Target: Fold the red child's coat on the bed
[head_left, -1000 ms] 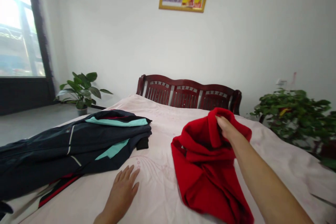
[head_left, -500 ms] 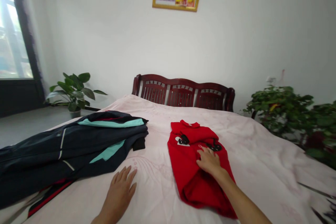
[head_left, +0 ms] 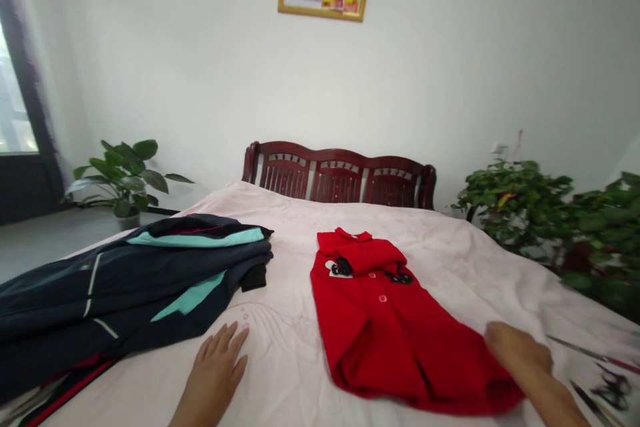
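Observation:
A red buttoned jacket with a collar and black-and-white decorations lies on the pink bedsheet, one sleeve folded across its chest. My right hand is closed at the jacket's lower right edge, which is spread out to the right; it is slightly blurred and its fingertips are hidden. To the left of the jacket, my left hand rests on the sheet with fingers stretched out, holding nothing. Beyond it lies a pile of dark navy clothes with light-blue panels and white piping.
Black-handled scissors and other thin, dark tools lie at the right edge of the bed. A wooden bench back stands behind the bed. Potted plants stand at the left and right. A framed picture hangs on the wall.
My right hand has moved from the jacket's front to its lower right, and the jacket's lower part now spreads further right. My left hand stays on the sheet. The view has shifted slightly right.

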Motion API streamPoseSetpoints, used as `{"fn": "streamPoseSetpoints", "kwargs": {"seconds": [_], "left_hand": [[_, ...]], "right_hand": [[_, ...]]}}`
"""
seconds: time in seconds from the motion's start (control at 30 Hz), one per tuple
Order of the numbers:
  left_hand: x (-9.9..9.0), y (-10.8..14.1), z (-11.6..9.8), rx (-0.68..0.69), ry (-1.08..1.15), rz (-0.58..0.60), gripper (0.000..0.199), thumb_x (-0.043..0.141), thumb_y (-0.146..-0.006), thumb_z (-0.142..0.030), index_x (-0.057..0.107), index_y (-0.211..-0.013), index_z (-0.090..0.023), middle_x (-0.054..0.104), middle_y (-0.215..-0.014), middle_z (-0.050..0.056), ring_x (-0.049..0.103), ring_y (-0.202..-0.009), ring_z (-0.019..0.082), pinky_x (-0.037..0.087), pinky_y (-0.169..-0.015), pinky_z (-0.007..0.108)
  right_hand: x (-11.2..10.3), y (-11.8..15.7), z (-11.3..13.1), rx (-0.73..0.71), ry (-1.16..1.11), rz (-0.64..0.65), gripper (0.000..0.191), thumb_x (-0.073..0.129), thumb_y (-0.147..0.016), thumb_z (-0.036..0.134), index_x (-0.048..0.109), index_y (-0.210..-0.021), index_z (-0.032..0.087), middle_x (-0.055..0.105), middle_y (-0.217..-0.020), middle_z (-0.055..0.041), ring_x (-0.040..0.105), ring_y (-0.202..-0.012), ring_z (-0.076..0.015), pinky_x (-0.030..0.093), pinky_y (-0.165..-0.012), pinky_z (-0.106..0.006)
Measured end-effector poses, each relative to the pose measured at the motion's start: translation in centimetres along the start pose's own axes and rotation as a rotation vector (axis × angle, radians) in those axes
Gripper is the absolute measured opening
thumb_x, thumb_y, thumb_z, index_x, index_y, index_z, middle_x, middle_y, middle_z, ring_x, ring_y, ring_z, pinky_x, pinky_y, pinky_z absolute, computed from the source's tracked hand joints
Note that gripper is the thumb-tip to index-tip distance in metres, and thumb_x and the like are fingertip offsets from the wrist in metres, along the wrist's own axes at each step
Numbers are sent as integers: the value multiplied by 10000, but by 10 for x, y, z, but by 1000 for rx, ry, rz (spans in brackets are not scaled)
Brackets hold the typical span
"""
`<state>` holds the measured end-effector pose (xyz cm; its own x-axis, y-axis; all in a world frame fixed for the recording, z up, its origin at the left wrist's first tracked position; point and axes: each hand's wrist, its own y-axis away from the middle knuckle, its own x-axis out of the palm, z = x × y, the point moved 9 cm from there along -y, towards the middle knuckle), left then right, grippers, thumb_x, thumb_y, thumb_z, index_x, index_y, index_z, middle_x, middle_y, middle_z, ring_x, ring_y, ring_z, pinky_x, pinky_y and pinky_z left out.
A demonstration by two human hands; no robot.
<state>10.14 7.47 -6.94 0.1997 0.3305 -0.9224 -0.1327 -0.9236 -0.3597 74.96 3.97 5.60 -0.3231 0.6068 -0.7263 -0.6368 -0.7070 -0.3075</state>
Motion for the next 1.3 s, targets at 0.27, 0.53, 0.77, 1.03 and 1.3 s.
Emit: {"fn": "streamPoseSetpoints", "kwargs": {"seconds": [0.27, 0.53, 0.77, 1.03, 1.3], "left_hand": [[6, -4, 4, -106, 97, -8, 478, 410, -901, -315, 597, -1329, -208, 561, -1427, 88, 458, -1362, 290, 351, -1132, 506], [-31, -42, -78, 36, 546, -183, 497, 268, -1008, -372, 457, -1436, -207, 471, -1505, 76, 418, -1395, 204, 387, -1146, 438], [20, -35, -127, 354, 276, 2, 460, 517, -920, -349, 549, -1379, -345, 514, -1473, 41, 454, -1365, 309, 444, -1091, 524], [56, -41, -117, 448, 136, -43, 468, 579, -875, -343, 579, -1343, -362, 556, -1432, 50, 547, -1283, 322, 557, -982, 469], [46, -33, -119, 597, -64, -327, 510, 637, -826, -329, 570, -1331, -350, 636, -1342, 15, 646, -1156, 244, 599, -875, 323]], "right_hand": [[103, 108, 166, -577, -16, 274, 303, 557, -793, 238, 723, -1043, 191, 711, -1120, -147, 630, -1095, -307, 429, -1014, -474], [173, 269, 298, -901, -453, 1155, 390, 477, -885, 233, 665, -1226, 243, 703, -1202, -16, 655, -1053, -164, 477, -920, -247], [194, 90, 249, -630, 342, 410, 387, 378, -830, 38, 718, -976, 153, 690, -1054, -143, 640, -1012, -241, 454, -873, -342], [229, 37, 214, -742, 474, 386, 525, 311, -850, 7, 623, -1249, 148, 608, -1277, -147, 558, -1166, -251, 403, -975, -347], [235, -19, 238, -876, 638, 340, 919, 630, -723, 68, 243, -1547, 191, 376, -1534, -178, 406, -1362, -335, 376, -1066, -441]]}}
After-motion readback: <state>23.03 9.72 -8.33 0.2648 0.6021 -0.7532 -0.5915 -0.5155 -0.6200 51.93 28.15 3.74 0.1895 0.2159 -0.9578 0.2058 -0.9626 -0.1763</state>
